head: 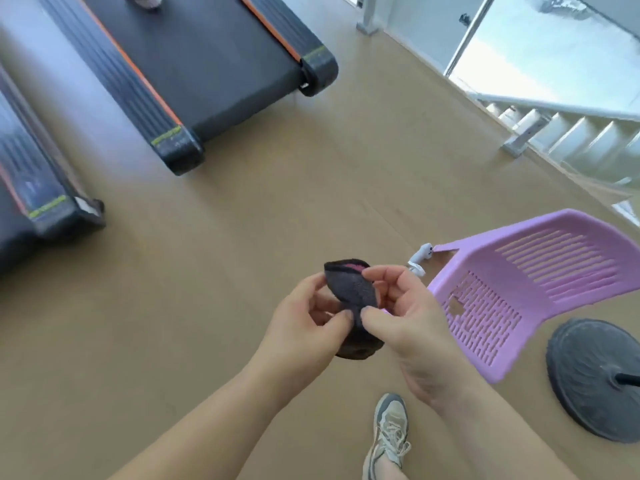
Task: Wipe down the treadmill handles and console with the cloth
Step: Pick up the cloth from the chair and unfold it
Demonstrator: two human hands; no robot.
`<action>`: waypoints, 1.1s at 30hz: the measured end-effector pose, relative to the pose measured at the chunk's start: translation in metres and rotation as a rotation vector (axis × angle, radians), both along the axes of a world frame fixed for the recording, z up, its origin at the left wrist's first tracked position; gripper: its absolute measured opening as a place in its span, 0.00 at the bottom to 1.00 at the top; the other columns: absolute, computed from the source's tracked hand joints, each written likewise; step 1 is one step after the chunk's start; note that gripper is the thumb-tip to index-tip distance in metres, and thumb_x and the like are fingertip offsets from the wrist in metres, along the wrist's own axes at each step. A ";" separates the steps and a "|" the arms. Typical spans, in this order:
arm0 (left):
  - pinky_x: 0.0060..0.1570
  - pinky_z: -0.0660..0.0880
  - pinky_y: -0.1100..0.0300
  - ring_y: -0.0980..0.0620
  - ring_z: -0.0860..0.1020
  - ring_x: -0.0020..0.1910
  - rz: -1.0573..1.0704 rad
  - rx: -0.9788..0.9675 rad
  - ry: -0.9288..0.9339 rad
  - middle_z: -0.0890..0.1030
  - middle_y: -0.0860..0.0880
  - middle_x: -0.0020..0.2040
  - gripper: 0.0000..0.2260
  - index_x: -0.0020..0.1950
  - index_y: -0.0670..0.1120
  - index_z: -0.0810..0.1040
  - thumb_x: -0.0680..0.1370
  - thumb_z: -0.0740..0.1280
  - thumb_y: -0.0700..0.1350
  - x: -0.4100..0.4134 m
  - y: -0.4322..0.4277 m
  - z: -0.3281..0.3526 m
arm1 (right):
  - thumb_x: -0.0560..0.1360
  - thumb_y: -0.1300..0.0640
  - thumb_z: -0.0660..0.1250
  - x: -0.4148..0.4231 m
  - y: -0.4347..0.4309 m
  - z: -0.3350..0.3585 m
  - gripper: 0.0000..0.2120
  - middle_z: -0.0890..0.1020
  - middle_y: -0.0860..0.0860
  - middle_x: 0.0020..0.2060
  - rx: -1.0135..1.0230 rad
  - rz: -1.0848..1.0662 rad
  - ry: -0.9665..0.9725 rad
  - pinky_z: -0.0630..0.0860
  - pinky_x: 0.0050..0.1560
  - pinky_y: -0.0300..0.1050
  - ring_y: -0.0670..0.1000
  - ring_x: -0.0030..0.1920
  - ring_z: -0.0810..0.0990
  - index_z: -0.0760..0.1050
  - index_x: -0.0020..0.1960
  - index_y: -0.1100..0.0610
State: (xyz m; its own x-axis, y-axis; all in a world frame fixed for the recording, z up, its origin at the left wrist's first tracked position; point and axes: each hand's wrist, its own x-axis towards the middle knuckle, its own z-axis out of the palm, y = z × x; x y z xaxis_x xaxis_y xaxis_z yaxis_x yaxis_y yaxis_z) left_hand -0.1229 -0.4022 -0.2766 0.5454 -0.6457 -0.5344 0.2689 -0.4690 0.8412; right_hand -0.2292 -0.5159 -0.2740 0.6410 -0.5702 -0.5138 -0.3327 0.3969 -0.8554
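At the far left edge, the rear end of one dark treadmill lies on the tan floor, blurred, with a yellow-green stripe across its end cap. To its right and farther off is a second treadmill, its black belt edged with orange strips and its two rear corners capped in black. A foot in a pale shoe stands on that belt at the top edge of the view. Near the middle, both bare forearms reach forward above the floor, well apart from both machines. The left hand has its fingers curled in, the thumb and fingertips pinching the left side of the cloth. The cloth is a small dark grey folded piece with a pink strip showing at its upper edge, held in the air between the two hands with its lower end hanging below them. The right hand pinches the cloth's right side, its forefinger on the upper edge and its thumb lower down, the other fingers loosely curled. Below the right forearm, a grey and beige laced trainer stands on the floor. Just right of the hands a small white object lies on the floor, too unclear to name, touching or just beside the corner of a purple slotted plastic chair seat. Near right of that sits a round black base with a dark pole. At the far right, a glass railing borders white stairs.
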 end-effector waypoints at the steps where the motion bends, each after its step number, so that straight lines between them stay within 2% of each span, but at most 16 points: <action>1: 0.42 0.78 0.66 0.56 0.84 0.43 0.049 -0.016 0.035 0.85 0.51 0.45 0.18 0.61 0.57 0.80 0.77 0.72 0.38 0.013 0.027 0.024 | 0.66 0.65 0.66 0.018 0.019 0.024 0.20 0.78 0.58 0.44 -0.022 0.066 -0.008 0.75 0.46 0.49 0.53 0.42 0.75 0.79 0.55 0.48; 3: 0.46 0.79 0.59 0.54 0.82 0.43 0.140 -0.035 0.076 0.85 0.44 0.44 0.13 0.56 0.53 0.82 0.75 0.74 0.40 0.039 0.087 0.064 | 0.66 0.64 0.65 0.056 0.060 0.068 0.22 0.82 0.57 0.48 -0.077 0.191 -0.010 0.77 0.48 0.51 0.53 0.45 0.79 0.79 0.55 0.46; 5: 0.47 0.78 0.54 0.51 0.81 0.43 0.230 -0.057 0.075 0.83 0.37 0.48 0.10 0.53 0.49 0.82 0.73 0.76 0.44 0.060 0.154 0.100 | 0.66 0.64 0.65 0.096 0.110 0.106 0.24 0.84 0.49 0.53 -0.129 0.319 -0.015 0.81 0.52 0.47 0.49 0.54 0.83 0.78 0.59 0.47; 8: 0.42 0.76 0.66 0.54 0.81 0.43 0.411 -0.183 0.087 0.85 0.42 0.46 0.08 0.54 0.50 0.84 0.75 0.74 0.42 0.094 0.255 0.147 | 0.71 0.67 0.64 0.161 0.201 0.157 0.22 0.85 0.45 0.55 -0.178 0.534 -0.026 0.81 0.54 0.45 0.44 0.58 0.83 0.79 0.60 0.49; 10: 0.38 0.74 0.71 0.56 0.79 0.38 0.510 -0.235 0.080 0.82 0.42 0.43 0.09 0.55 0.49 0.84 0.78 0.73 0.38 0.117 0.318 0.177 | 0.75 0.73 0.61 0.202 0.264 0.184 0.22 0.86 0.46 0.53 -0.198 0.633 -0.049 0.81 0.54 0.46 0.47 0.55 0.85 0.80 0.59 0.51; 13: 0.38 0.75 0.70 0.56 0.80 0.38 0.610 -0.259 0.002 0.83 0.36 0.45 0.11 0.58 0.47 0.82 0.79 0.69 0.34 0.153 0.413 0.214 | 0.76 0.74 0.59 0.258 0.362 0.222 0.22 0.87 0.50 0.52 -0.244 0.711 -0.100 0.83 0.55 0.54 0.52 0.53 0.86 0.80 0.59 0.52; 16: 0.33 0.73 0.67 0.56 0.78 0.35 0.645 -0.265 -0.144 0.84 0.41 0.44 0.13 0.57 0.50 0.83 0.78 0.70 0.34 0.189 0.500 0.245 | 0.78 0.72 0.61 0.304 0.449 0.255 0.20 0.87 0.50 0.51 -0.268 0.784 -0.151 0.83 0.55 0.59 0.54 0.52 0.86 0.79 0.59 0.52; 18: 0.32 0.74 0.65 0.53 0.79 0.36 0.698 -0.281 -0.191 0.84 0.42 0.50 0.14 0.57 0.48 0.84 0.76 0.66 0.34 0.216 0.556 0.266 | 0.77 0.71 0.62 0.334 0.502 0.275 0.19 0.87 0.51 0.49 -0.276 0.839 -0.188 0.82 0.54 0.62 0.55 0.51 0.86 0.80 0.58 0.52; 20: 0.31 0.74 0.61 0.48 0.81 0.38 0.749 -0.287 -0.219 0.84 0.46 0.56 0.17 0.56 0.43 0.85 0.75 0.61 0.32 0.240 0.606 0.276 | 0.76 0.69 0.64 0.365 0.549 0.289 0.18 0.87 0.51 0.48 -0.313 0.908 -0.227 0.83 0.53 0.59 0.54 0.50 0.86 0.80 0.57 0.50; 21: 0.30 0.74 0.58 0.46 0.81 0.38 0.772 -0.277 -0.233 0.85 0.47 0.56 0.19 0.54 0.44 0.86 0.75 0.59 0.30 0.250 0.628 0.279 | 0.76 0.68 0.65 0.380 0.570 0.294 0.16 0.87 0.50 0.47 -0.338 0.949 -0.242 0.83 0.53 0.56 0.53 0.50 0.86 0.80 0.57 0.50; 24: 0.25 0.71 0.58 0.48 0.78 0.32 0.928 -0.232 -0.298 0.85 0.47 0.42 0.26 0.48 0.50 0.87 0.77 0.55 0.25 0.279 0.676 0.281 | 0.75 0.65 0.69 0.424 0.618 0.303 0.12 0.87 0.49 0.46 -0.404 1.067 -0.273 0.82 0.55 0.52 0.50 0.51 0.86 0.81 0.54 0.51; 26: 0.23 0.69 0.59 0.51 0.75 0.27 1.014 -0.200 -0.329 0.82 0.47 0.35 0.22 0.47 0.49 0.85 0.79 0.58 0.27 0.303 0.702 0.285 | 0.74 0.64 0.71 0.457 0.647 0.307 0.08 0.87 0.49 0.43 -0.415 1.131 -0.291 0.83 0.51 0.49 0.49 0.47 0.86 0.82 0.49 0.54; 28: 0.22 0.67 0.61 0.52 0.75 0.26 1.080 -0.187 -0.333 0.83 0.47 0.37 0.15 0.52 0.46 0.82 0.80 0.61 0.29 0.331 0.726 0.288 | 0.73 0.64 0.72 0.492 0.678 0.313 0.04 0.86 0.50 0.38 -0.413 1.184 -0.311 0.81 0.43 0.45 0.49 0.41 0.86 0.81 0.45 0.56; 29: 0.22 0.67 0.62 0.53 0.76 0.26 1.110 -0.190 -0.326 0.84 0.47 0.41 0.16 0.56 0.46 0.81 0.79 0.62 0.28 0.346 0.737 0.290 | 0.72 0.63 0.72 0.511 0.692 0.316 0.04 0.86 0.50 0.36 -0.410 1.214 -0.325 0.80 0.40 0.45 0.49 0.38 0.86 0.80 0.44 0.56; 31: 0.23 0.67 0.62 0.56 0.76 0.25 1.154 -0.187 -0.314 0.86 0.45 0.47 0.19 0.61 0.47 0.79 0.79 0.61 0.27 0.374 0.761 0.294 | 0.72 0.62 0.71 0.547 0.723 0.320 0.04 0.85 0.52 0.34 -0.405 1.309 -0.339 0.80 0.41 0.52 0.53 0.38 0.86 0.77 0.42 0.55; 33: 0.26 0.68 0.66 0.59 0.77 0.27 1.177 -0.218 -0.335 0.86 0.47 0.45 0.18 0.62 0.45 0.79 0.81 0.60 0.27 0.394 0.792 0.302 | 0.71 0.62 0.70 0.581 0.760 0.323 0.04 0.84 0.56 0.34 -0.379 1.396 -0.370 0.79 0.40 0.54 0.56 0.36 0.84 0.76 0.42 0.56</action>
